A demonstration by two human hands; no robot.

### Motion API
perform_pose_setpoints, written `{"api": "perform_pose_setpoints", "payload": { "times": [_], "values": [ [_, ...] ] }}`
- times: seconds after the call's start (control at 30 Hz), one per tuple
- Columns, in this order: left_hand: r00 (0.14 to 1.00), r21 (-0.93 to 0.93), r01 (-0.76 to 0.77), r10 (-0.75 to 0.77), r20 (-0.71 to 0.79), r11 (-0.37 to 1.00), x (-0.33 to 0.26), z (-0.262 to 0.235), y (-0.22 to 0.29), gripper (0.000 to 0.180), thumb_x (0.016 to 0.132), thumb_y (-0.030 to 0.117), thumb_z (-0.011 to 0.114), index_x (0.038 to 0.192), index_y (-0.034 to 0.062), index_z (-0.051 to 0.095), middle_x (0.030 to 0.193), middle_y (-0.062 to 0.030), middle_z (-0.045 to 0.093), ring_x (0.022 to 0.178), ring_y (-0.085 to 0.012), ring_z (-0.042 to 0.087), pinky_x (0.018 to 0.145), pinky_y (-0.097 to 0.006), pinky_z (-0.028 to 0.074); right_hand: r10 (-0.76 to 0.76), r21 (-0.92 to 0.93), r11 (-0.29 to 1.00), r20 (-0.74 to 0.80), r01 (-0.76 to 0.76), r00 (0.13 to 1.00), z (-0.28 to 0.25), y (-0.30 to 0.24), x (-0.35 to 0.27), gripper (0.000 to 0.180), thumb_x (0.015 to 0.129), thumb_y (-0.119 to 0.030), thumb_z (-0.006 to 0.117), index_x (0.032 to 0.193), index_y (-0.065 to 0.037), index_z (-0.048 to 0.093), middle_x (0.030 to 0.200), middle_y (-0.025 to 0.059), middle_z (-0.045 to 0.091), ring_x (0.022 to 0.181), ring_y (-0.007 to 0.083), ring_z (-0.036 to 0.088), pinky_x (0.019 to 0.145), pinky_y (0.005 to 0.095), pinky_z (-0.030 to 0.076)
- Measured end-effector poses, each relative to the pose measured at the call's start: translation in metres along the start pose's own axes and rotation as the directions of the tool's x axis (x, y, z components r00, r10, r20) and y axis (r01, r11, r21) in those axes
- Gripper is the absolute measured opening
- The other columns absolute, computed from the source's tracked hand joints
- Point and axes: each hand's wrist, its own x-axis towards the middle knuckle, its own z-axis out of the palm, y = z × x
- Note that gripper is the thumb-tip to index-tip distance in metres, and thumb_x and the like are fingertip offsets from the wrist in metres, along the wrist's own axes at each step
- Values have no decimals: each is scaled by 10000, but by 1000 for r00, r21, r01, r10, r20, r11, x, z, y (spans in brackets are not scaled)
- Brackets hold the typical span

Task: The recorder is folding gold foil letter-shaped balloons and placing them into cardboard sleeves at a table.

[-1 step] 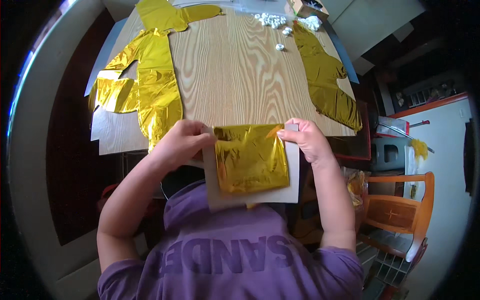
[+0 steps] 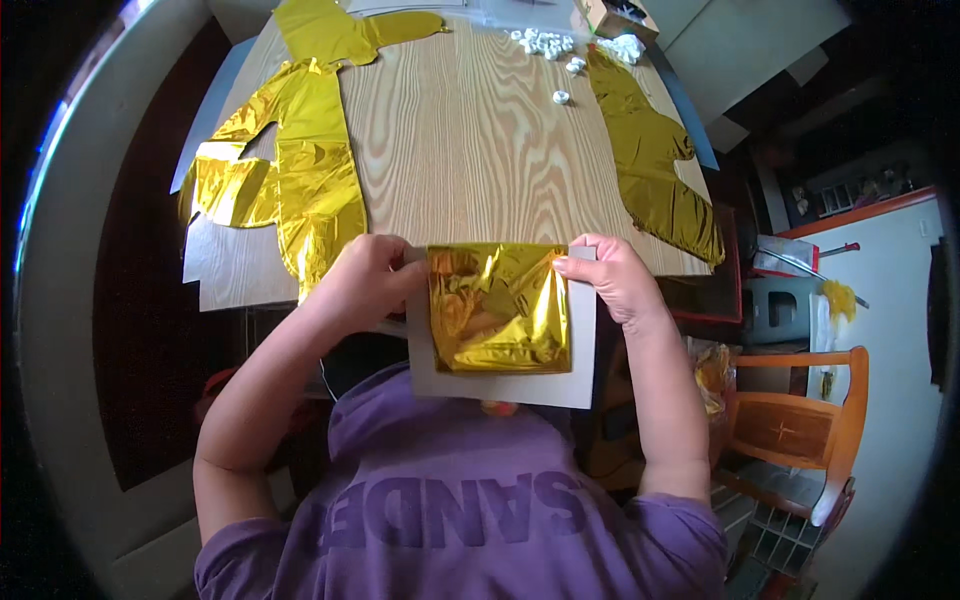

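A pale grey card (image 2: 505,388) is held up between my hands at the table's near edge. Over its middle lies a shiny gold foil piece (image 2: 500,318), folded into a rough square and wrinkled, with card showing at both sides and below. My left hand (image 2: 368,285) is closed on the card's upper left edge. At the upper right corner my right hand (image 2: 612,280) pinches the card, its thumb resting by the foil's edge. The fingers behind the card are hidden.
Flat gold foil balloons lie on the wood-grain table (image 2: 440,150): one at the left (image 2: 315,165), one far left (image 2: 325,35), one at the right (image 2: 645,150). Several small white rolls (image 2: 545,42) and an open cardboard box (image 2: 615,18) sit at the back. A wooden chair (image 2: 790,420) stands at right.
The card has tilted slightly, and the light on the foil has shifted, showing brighter reflections. Both hands keep their hold in nearly the same place.
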Motion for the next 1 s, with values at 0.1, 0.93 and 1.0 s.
{"api": "perform_pose_setpoints", "payload": {
  "times": [0.1,0.93,1.0],
  "values": [
    [855,617,-165,423,-300,770,6,3,1,329,893,301,717,1022,-1,690,924,-133,672,823,-318,652,761,-410,524,-175,-386,914,-99,124,980,-3,6,13,83,877,-75,752,904,-21,695,842,-6,699,782,46,611,770,220,488],
    [672,586,-631,735,87,508,56,56,-10,795,922,390,660,1524,-17,336,1557,-220,385,1461,-390,345,1201,-508,258,-89,226,966,-176,129,980,34,83,-48,277,952,-195,727,1152,-5,698,1069,33,725,915,83,642,849,257,512],
    [716,526,-628,691,101,574,55,45,-2,767,912,350,682,1503,-20,364,1531,-219,418,1442,-394,370,1185,-503,294,-94,262,956,-154,132,984,32,82,-49,247,942,-136,729,1153,-13,697,1084,40,729,938,89,648,878,266,512]
  ]
}}
